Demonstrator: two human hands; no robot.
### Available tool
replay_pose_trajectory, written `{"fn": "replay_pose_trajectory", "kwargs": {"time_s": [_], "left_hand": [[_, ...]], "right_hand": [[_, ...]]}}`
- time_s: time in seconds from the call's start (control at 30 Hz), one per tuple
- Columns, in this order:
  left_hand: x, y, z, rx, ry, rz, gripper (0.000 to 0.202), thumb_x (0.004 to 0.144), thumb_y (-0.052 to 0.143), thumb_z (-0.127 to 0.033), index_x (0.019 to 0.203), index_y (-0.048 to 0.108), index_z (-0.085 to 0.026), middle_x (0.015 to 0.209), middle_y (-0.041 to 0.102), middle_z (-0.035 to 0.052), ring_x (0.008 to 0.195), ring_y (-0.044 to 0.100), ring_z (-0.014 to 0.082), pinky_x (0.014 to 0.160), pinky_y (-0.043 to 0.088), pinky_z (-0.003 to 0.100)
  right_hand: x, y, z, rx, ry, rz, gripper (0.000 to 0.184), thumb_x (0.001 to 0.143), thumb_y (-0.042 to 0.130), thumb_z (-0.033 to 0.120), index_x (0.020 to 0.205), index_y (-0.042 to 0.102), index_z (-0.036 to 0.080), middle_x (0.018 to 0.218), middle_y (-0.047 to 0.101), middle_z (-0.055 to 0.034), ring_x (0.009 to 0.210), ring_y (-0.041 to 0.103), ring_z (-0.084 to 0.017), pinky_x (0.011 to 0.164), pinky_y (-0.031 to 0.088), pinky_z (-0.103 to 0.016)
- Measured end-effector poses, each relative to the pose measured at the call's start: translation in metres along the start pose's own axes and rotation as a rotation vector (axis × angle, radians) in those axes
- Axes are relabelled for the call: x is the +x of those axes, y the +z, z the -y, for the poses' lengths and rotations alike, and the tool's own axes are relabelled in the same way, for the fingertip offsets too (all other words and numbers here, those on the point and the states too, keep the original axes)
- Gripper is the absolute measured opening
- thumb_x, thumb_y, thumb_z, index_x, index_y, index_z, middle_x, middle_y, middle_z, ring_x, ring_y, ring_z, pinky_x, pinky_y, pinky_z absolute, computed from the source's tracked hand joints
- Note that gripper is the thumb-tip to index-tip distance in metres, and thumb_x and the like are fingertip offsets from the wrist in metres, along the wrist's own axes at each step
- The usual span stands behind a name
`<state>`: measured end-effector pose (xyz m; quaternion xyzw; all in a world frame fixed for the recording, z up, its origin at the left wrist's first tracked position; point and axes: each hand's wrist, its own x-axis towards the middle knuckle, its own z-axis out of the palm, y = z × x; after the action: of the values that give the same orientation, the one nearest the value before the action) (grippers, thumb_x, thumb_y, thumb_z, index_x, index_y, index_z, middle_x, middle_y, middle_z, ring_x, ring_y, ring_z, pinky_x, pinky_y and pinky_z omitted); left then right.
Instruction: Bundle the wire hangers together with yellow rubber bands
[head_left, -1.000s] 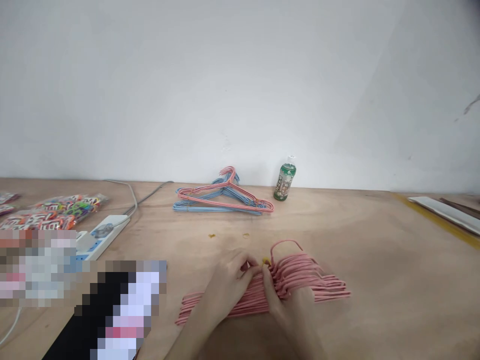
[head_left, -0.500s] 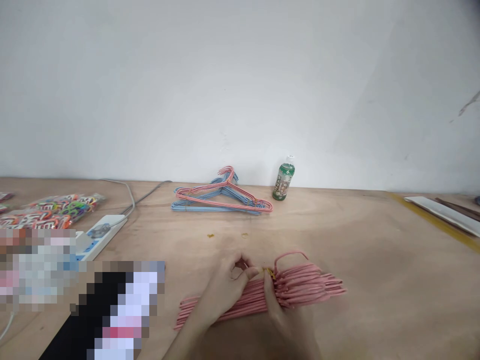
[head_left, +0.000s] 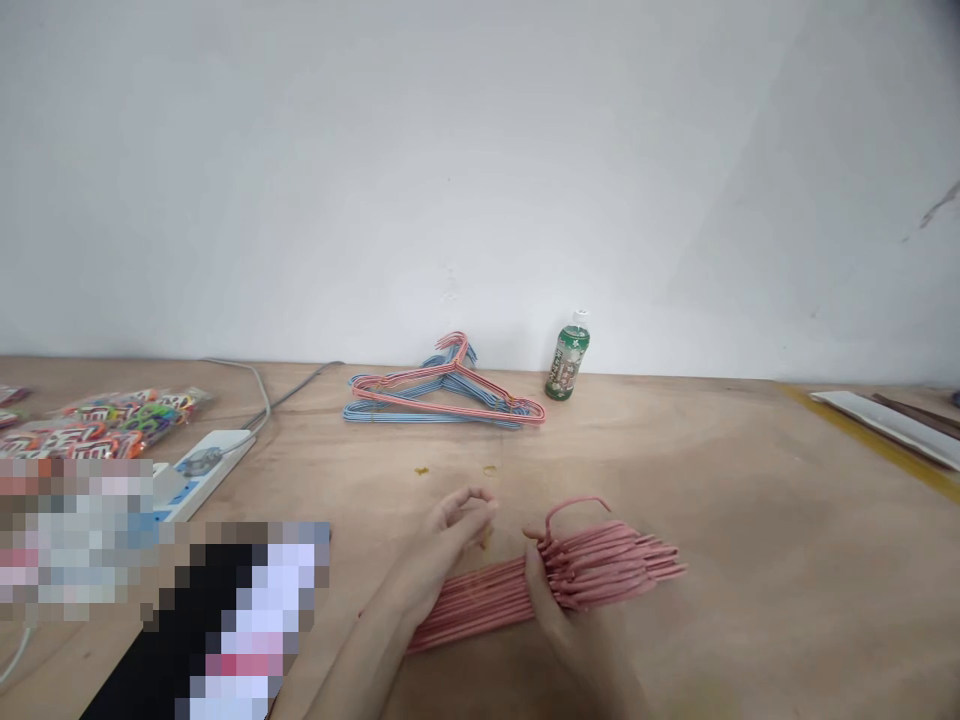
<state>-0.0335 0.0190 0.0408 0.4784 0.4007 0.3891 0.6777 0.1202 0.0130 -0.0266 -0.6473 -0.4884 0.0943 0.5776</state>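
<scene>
A bundle of pink hangers (head_left: 480,605) lies slanting across the near part of the table, one hook (head_left: 577,502) sticking up from it. My right hand (head_left: 556,622) grips the bundle by the hooks, its thumb across the top and its other fingers mostly hidden. Just above the bundle's left part, my left hand (head_left: 456,532) pinches a small yellow rubber band (head_left: 486,541), which dangles below the fingertips and is partly hidden. Two more yellow bands, one crumpled (head_left: 421,471) and one looped (head_left: 490,470), lie on the wood beyond my hands.
Pink and blue hangers (head_left: 442,392) lie stacked near the wall, left of a green bottle (head_left: 568,360). A power strip (head_left: 217,462) with cables, bagged colourful items (head_left: 135,418) and a blurred dark object (head_left: 187,630) occupy the left. White strips (head_left: 885,428) lie far right.
My left hand has moved up and left, away from the hooks, with the yellow band now off the bundle and in its fingers. My right hand has stayed on the pink hangers.
</scene>
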Motion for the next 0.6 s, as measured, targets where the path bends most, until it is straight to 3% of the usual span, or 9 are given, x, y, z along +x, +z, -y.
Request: {"fn": "replay_pose_trajectory", "kwargs": {"time_s": [0.17,0.27,0.37,0.47,0.6], "left_hand": [[0.009,-0.008,0.004,-0.012,0.015,-0.255,0.041,0.069,0.077,-0.042,0.100,0.064,-0.018,0.067,0.058,-0.0057,0.061,0.051,0.0073,0.066,0.039,0.021],[0.009,-0.009,0.004,-0.011,0.015,-0.347,0.057,0.065,0.079,-0.044,0.111,0.060,-0.016,0.071,0.068,-0.0005,0.067,0.059,0.0113,0.068,0.043,0.023],[0.005,-0.008,0.001,-0.050,0.009,-0.319,0.063,0.067,0.078,-0.044,0.119,0.055,-0.016,0.092,0.073,0.0078,0.059,0.058,0.0092,0.062,0.044,0.023],[0.001,-0.006,-0.003,-0.119,0.031,-0.224,0.054,0.073,0.072,-0.039,0.121,0.055,-0.020,0.117,0.067,0.0109,0.053,0.051,0.0049,0.059,0.046,0.023],[-0.005,-0.004,-0.009,-0.085,0.117,-0.136,0.050,0.080,0.066,-0.035,0.126,0.049,-0.028,0.134,0.057,0.0079,0.054,0.056,0.0050,0.056,0.048,0.023]], "right_hand": [[-0.001,-0.001,-0.001,0.010,-0.032,0.011,0.033,0.087,0.043,0.040,0.085,0.072,0.026,0.065,0.065,-0.0092,0.076,0.066,-0.030,0.061,0.051,-0.041],[-0.003,0.001,-0.002,0.030,-0.067,0.039,0.031,0.086,0.044,0.040,0.088,0.072,0.025,0.065,0.065,-0.0097,0.075,0.065,-0.030,0.061,0.051,-0.041],[-0.004,0.002,-0.006,0.053,-0.087,0.058,0.032,0.086,0.044,0.039,0.090,0.072,0.024,0.065,0.065,-0.0107,0.074,0.065,-0.030,0.061,0.051,-0.041],[-0.002,0.004,-0.009,0.033,-0.014,0.066,0.033,0.086,0.043,0.038,0.093,0.072,0.024,0.069,0.066,-0.0111,0.075,0.065,-0.030,0.063,0.051,-0.043],[-0.003,0.010,0.000,0.012,0.147,-0.114,0.043,0.089,0.031,0.033,0.099,0.072,0.023,0.078,0.068,-0.0126,0.077,0.065,-0.032,0.067,0.050,-0.048]]}}
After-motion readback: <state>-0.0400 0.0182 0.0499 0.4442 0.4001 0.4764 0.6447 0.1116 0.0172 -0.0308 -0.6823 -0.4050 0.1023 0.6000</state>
